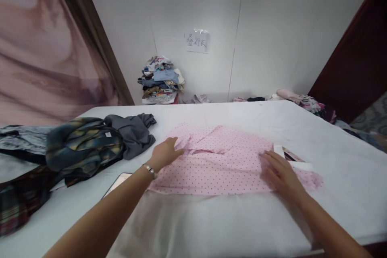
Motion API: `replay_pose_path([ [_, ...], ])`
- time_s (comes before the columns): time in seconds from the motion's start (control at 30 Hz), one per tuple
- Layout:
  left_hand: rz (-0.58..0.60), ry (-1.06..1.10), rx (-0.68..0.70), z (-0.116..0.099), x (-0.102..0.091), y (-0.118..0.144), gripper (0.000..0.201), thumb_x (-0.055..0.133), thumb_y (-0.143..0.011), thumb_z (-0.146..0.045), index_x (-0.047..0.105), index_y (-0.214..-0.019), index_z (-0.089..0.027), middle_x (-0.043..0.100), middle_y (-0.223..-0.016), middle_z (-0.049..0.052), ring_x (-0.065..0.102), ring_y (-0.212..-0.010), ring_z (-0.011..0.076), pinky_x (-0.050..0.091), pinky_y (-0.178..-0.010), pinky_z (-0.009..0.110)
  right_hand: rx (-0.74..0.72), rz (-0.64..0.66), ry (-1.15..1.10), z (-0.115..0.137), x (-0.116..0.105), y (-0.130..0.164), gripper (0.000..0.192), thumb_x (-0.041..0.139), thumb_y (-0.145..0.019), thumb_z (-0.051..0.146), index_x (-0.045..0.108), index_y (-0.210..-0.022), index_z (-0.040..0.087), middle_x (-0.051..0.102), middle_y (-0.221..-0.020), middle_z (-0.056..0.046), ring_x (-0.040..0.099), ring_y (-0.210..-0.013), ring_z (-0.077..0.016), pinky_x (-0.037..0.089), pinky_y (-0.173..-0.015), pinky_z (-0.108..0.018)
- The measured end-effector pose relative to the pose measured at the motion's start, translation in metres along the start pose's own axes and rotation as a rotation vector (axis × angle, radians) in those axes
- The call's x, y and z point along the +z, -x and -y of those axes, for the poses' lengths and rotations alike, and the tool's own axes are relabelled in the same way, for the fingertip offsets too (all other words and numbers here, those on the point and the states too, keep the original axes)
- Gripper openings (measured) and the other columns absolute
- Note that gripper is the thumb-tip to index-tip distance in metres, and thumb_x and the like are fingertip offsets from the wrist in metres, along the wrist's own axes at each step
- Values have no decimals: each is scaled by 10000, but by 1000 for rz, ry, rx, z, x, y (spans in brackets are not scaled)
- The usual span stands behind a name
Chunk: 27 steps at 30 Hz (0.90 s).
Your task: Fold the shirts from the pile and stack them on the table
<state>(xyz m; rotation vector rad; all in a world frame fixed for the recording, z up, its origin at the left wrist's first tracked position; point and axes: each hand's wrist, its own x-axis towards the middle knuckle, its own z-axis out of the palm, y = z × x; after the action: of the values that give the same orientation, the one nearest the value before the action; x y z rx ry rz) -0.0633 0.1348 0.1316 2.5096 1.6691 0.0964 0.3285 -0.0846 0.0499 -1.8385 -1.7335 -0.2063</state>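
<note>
Container-ish stuff first: mixed multicoloured clothes stack (163, 78) behind the far table edge, some white flat base under it, can't tell if box or tray; layers too jumbled to count. On the wall: 1 white paper sheet (196, 42) with three handwritten characters, shiny clear plastic at its top.

Counts on the white table (341, 193): 1 pink dotted fabric garment (223, 169), front centre, spread wide and wrinkled, between the hands. 1 flat white-and-dark printed item (290, 155), partly under its right end. 1 thin flat phone-like device (117, 182), partly behind the left forearm. Left side heap: 1 dark grey garment (133, 133), 1 blue-green-yellow plaid garment (84, 141), others overlapping, count unclear.

Hands, 2: left hand (165, 153) at the garment's left edge, thumb and fingertip apart; right hand (279, 169) at its right end, blurred. Can't tell if either pinches fabric. 1 silver-coloured bracelet (149, 170), left wrist.
</note>
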Motion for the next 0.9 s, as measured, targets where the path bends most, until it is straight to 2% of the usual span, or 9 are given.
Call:
replay_pose_path([
  [0.1,106,-83,-50,-10,7,-34,353,536,-783,-372,656,-1049,-171,689,-1091,134,652,-963,274,485,-714,320,17,94,26,6,20,2,355,447,-916,383,622,-1190,239,570,-1326,-100,499,-1246,-296,359,-1054,-556],
  [0.17,89,-100,-59,-9,1,-53,248,520,-776,-284,681,-932,-178,712,-1010,125,663,-923,266,478,-692,308,34,114,31,3,27,6,339,453,-916,390,648,-1146,235,591,-1299,-107,515,-1230,-302,354,-1047,-576],
  [0.3,-90,-145,-83,-10,-37,-90,333,396,-862,-330,651,-1025,-189,679,-1089,157,628,-1006,302,468,-749,361,38,99,-16,-5,29,9,336,470,-908,397,670,-1115,223,605,-1279,-115,527,-1219,-301,394,-1029,-543],
  [0.43,-345,-199,10,-32,-74,-121,357,361,-886,-328,637,-1050,-173,665,-1095,169,615,-1012,322,457,-770,390,46,99,-45,-5,29,7,318,488,-899,393,675,-1101,233,611,-1270,-107,534,-1210,-305,401,-1022,-550],
  [0.53,-438,-162,68,-54,-86,-132,331,379,-873,-277,654,-1017,-164,689,-1016,156,637,-938,310,459,-741,382,55,85,-63,-2,29,9,311,489,-898,402,678,-1085,241,615,-1264,-101,540,-1202,-305,405,-1018,-557],
  [0.63,-512,73,80,-73,-90,-135,315,407,-848,-243,667,-1017,-189,710,-988,109,638,-935,267,460,-752,348,93,68,-105,7,18,6,338,478,-906,415,638,-1165,268,580,-1314,-78,501,-1247,-292,409,-1029,-533],
  [0.73,-529,394,195,-95,-92,-133,308,448,-801,-201,677,-1007,-205,718,-970,53,636,-899,206,465,-740,295,138,71,-175,23,-4,-20,441,460,-915,449,516,-1322,291,519,-1386,-75,463,-1281,-298,447,-993,-508],
  [0.8,-475,557,312,-113,-92,-128,315,458,-772,-157,682,-988,-204,718,-935,32,634,-843,173,469,-715,271,214,88,-260,38,-16,-55,585,500,-888,497,380,-1427,302,520,-1383,-101,523,-1211,-311,532,-853,-454],
  [0.9,-377,663,488,-144,-91,-120,317,466,-766,-127,684,-987,-193,715,-883,25,627,-755,146,473,-691,268,340,161,-511,61,-15,-121,867,626,-807,515,162,-1504,293,677,-1130,-102,660,-909,-248,554,-662,-342],
])
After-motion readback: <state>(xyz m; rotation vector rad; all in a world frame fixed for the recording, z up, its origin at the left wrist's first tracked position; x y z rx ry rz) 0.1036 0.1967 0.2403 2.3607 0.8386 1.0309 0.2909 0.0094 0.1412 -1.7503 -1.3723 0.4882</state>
